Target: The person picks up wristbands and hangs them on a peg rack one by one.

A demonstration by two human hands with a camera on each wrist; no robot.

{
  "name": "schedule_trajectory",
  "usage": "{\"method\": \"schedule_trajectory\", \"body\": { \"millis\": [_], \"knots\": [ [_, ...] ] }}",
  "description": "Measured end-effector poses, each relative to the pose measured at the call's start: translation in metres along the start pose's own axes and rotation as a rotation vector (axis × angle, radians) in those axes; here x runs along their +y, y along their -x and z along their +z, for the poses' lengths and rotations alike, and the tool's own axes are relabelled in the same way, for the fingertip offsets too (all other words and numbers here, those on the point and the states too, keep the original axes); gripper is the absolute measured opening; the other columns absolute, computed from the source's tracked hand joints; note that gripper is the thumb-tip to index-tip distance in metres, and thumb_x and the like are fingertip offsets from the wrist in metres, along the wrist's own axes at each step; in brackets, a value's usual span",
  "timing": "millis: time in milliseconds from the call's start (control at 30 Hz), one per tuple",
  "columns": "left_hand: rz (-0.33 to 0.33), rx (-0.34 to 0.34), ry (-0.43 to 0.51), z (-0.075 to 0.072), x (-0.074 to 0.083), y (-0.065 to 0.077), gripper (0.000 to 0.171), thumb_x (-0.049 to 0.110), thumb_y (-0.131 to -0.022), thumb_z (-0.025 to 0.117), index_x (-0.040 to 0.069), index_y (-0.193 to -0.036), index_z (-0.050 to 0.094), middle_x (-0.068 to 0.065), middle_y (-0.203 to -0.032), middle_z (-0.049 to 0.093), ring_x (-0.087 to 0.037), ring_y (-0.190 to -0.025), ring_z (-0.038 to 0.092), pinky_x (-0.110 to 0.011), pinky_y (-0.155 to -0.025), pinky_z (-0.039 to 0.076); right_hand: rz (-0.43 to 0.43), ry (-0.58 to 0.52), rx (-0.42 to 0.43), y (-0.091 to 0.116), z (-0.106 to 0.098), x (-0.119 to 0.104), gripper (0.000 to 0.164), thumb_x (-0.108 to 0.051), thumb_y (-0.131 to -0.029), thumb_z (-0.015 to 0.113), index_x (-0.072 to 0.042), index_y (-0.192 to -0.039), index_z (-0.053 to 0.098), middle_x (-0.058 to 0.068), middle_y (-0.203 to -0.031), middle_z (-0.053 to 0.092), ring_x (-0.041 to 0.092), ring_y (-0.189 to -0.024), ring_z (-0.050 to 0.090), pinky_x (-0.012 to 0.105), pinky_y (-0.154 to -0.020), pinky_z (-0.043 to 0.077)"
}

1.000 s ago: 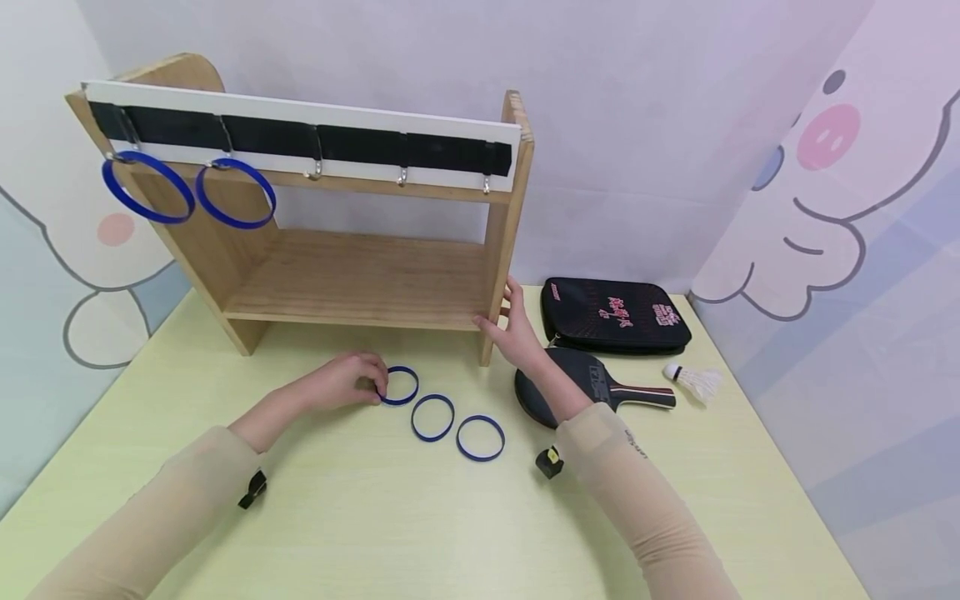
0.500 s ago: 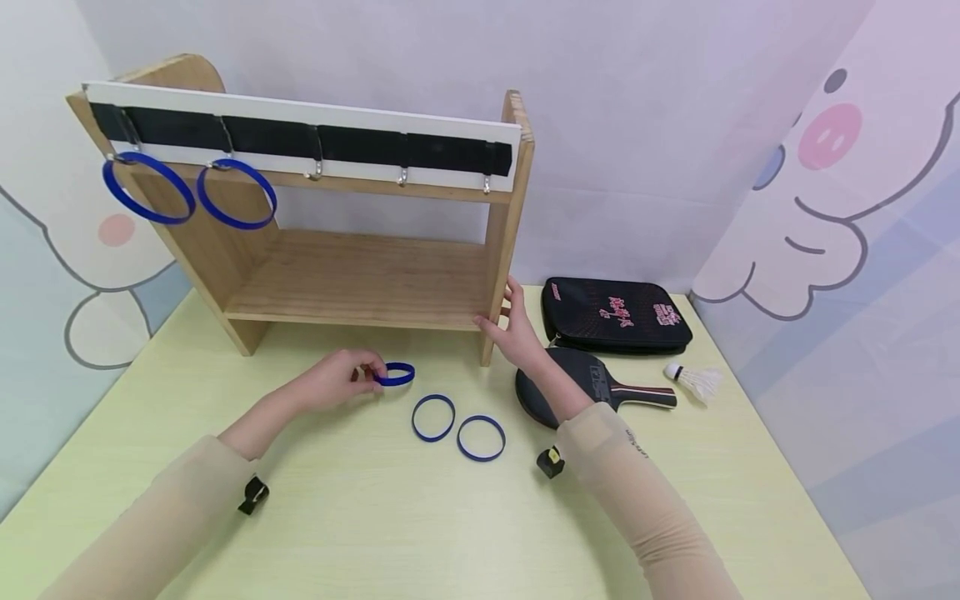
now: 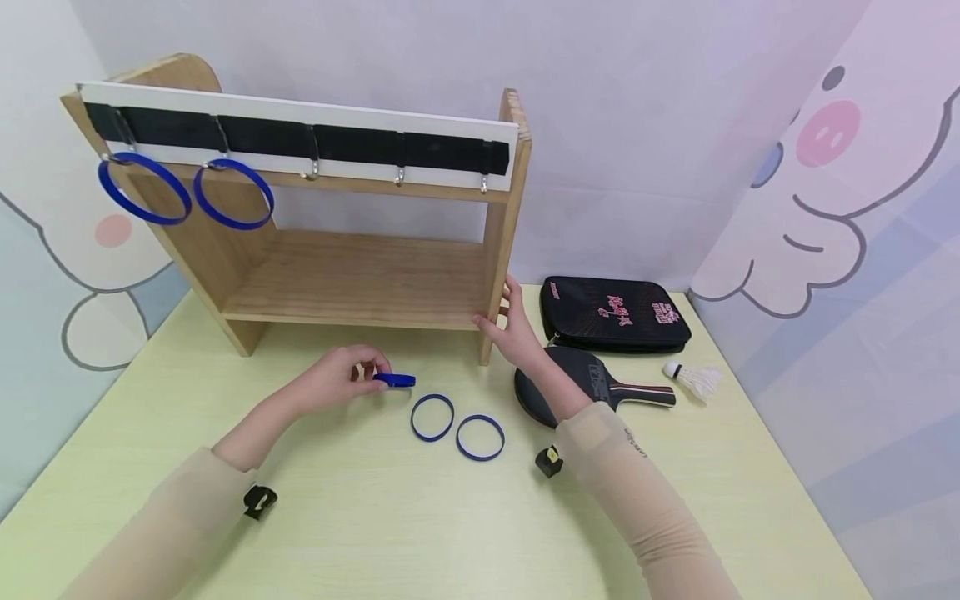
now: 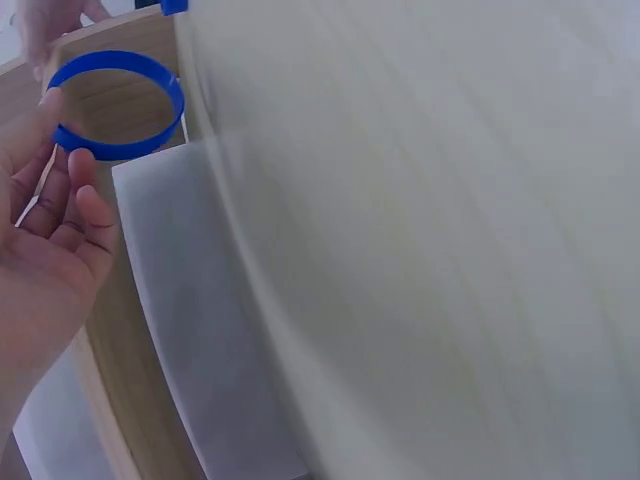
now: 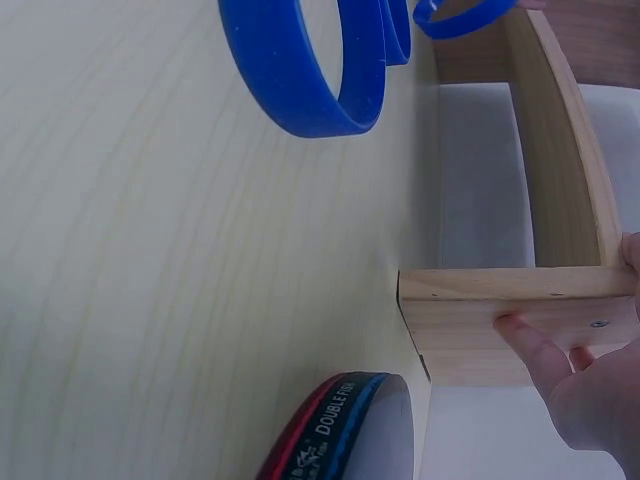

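Observation:
My left hand point(image 3: 339, 379) pinches a blue silicone wristband point(image 3: 397, 381) between thumb and fingers, just above the table in front of the shelf. In the left wrist view this wristband point(image 4: 118, 152) shows as a full loop beyond the fingertips. My right hand point(image 3: 517, 332) holds the right side panel of the wooden shelf point(image 3: 360, 279), thumb at the front and fingers against the outer face. Two more blue wristbands, one nearer the middle point(image 3: 413, 421) and one to its right point(image 3: 459, 446), lie flat on the table. Two others hang on the leftmost hooks point(image 3: 187, 204).
Three hooks point(image 3: 400, 177) on the shelf's top strip carry nothing. Right of the shelf lie a black zip case point(image 3: 615, 315), a table tennis bat point(image 3: 573, 375) partly behind the right forearm, and a shuttlecock point(image 3: 697, 381). Walls stand behind and at both sides.
The left hand has lifted the wristband's edge off the table; it turned from lying flat to showing edge-on. The right hand stays on the shelf panel.

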State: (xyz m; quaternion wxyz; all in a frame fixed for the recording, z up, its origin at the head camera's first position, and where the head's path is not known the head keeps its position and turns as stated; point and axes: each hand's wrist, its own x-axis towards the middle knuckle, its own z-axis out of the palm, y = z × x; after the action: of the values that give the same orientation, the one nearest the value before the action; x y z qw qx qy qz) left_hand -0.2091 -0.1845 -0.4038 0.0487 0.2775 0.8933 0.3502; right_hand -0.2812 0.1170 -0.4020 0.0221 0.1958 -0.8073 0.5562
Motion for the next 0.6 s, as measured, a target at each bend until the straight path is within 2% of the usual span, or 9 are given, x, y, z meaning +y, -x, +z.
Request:
{"method": "schedule_trajectory", "body": {
  "millis": [133, 367, 600],
  "knots": [
    [0.016, 0.049, -0.005, -0.001, 0.004, 0.003, 0.011, 0.017, -0.083, 0.073, 0.018, -0.091, 0.065, 0.006, -0.079, 0.057, -0.011, -0.068, 0.049, -0.022, -0.053, 0.042, -0.002, -0.008, 0.003, 0.000, 0.001, 0.001, 0.082, -0.012, -0.090, 0.063, -0.027, -0.147, 0.006, 0.016, -0.148, 0.019, 0.034, -0.120, 0.044, 0.048, -0.088, 0.051],
    [0.031, 0.108, 0.010, -0.006, 0.014, 0.007, 0.011, 0.019, -0.082, 0.075, 0.016, -0.089, 0.066, 0.006, -0.079, 0.058, -0.012, -0.071, 0.052, -0.022, -0.058, 0.046, -0.003, -0.006, 0.002, 0.001, 0.001, 0.000, 0.083, -0.013, -0.090, 0.063, -0.027, -0.147, 0.005, 0.016, -0.148, 0.019, 0.035, -0.120, 0.044, 0.048, -0.088, 0.050],
    [0.012, 0.149, 0.026, -0.012, 0.028, 0.011, 0.012, 0.019, -0.083, 0.074, 0.014, -0.091, 0.067, 0.005, -0.082, 0.062, -0.013, -0.075, 0.055, -0.022, -0.063, 0.049, 0.007, -0.018, 0.002, 0.000, 0.000, 0.000, 0.083, -0.014, -0.090, 0.064, -0.029, -0.147, 0.006, 0.014, -0.149, 0.018, 0.034, -0.121, 0.044, 0.048, -0.090, 0.050]
  ]
}}
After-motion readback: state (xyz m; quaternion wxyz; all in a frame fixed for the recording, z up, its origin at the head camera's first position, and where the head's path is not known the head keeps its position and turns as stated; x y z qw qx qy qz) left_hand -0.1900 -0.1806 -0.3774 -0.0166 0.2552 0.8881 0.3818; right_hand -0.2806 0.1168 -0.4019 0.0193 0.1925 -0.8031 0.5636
